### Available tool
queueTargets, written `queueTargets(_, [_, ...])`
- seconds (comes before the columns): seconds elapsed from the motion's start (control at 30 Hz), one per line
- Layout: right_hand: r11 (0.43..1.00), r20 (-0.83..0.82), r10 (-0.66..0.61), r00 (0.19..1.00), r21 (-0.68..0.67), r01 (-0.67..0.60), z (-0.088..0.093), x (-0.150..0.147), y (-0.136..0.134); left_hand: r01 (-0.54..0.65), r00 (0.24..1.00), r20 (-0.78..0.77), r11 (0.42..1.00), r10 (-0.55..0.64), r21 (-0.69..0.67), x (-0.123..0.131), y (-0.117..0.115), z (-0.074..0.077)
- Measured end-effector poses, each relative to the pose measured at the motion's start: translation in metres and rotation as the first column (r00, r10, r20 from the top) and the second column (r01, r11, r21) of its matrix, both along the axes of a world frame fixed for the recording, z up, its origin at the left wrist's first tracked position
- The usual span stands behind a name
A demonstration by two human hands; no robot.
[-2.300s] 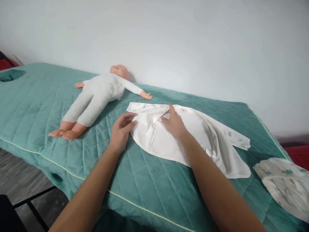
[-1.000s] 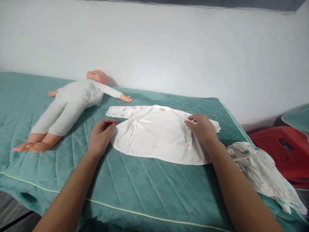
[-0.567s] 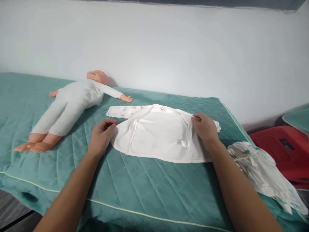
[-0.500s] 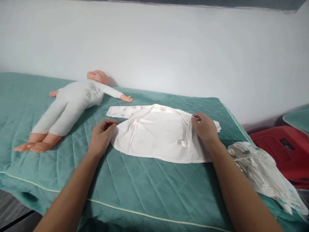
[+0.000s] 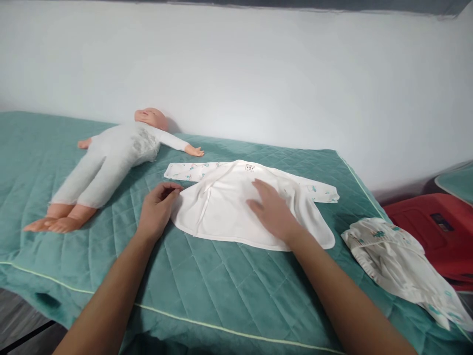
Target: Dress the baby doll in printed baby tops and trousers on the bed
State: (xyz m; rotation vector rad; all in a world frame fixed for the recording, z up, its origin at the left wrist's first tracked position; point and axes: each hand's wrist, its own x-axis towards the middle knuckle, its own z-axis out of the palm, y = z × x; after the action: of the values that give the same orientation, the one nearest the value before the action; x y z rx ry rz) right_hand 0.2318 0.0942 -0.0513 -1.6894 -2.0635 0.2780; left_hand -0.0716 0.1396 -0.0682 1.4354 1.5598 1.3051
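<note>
A small white baby shirt lies spread open on the green quilted cover, its plain inner side up and both printed sleeves stretched out sideways. My left hand pinches the shirt's left front edge between thumb and fingers. Over the middle of the shirt is my right hand, fingers apart and holding nothing; whether it touches the cloth I cannot tell. A baby doll with a white cloth body lies on its back to the left, one arm reaching toward the shirt's left sleeve.
A crumpled white printed garment lies at the right edge of the green quilted cover. Beyond that edge stands a red plastic object. A white wall runs along the back.
My right hand has let go of the shirt's right edge and moved left over its middle. The right front panel now lies opened outward, showing the right sleeve. My left hand stays put.
</note>
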Motion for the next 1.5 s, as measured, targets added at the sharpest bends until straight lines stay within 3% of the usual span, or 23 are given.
queueTargets(0.13, [0.993,0.177,0.073,0.982,-0.109,-0.054,-0.012,-0.021,0.006,0.012,1.000,0.006,1.000,-0.012,0.002,0.000,0.000,0.001])
queueTargets(0.37, [0.974,0.271,-0.023,0.962,-0.210,0.083,-0.008,-0.049,0.067,0.033,0.998,0.051,0.999,-0.032,-0.015,0.000,0.002,0.000])
queueTargets(0.47, [0.971,0.286,-0.051,0.957,-0.210,0.115,-0.008,-0.067,0.080,0.048,0.996,0.073,0.999,-0.048,-0.003,-0.001,0.004,-0.003])
queueTargets(0.87, [0.983,0.271,0.174,0.947,-0.108,-0.150,-0.015,-0.100,0.054,0.084,0.986,0.142,0.996,-0.085,0.012,-0.003,0.007,-0.007])
queueTargets(1.3, [0.973,0.230,0.227,0.946,-0.080,-0.215,-0.015,-0.115,0.031,0.087,0.986,0.142,0.996,-0.086,0.003,-0.002,0.005,-0.005])
queueTargets(1.5, [0.985,0.228,0.158,0.961,-0.099,-0.138,-0.014,-0.107,0.032,0.085,0.989,0.121,0.996,-0.086,0.010,-0.003,0.004,-0.006])
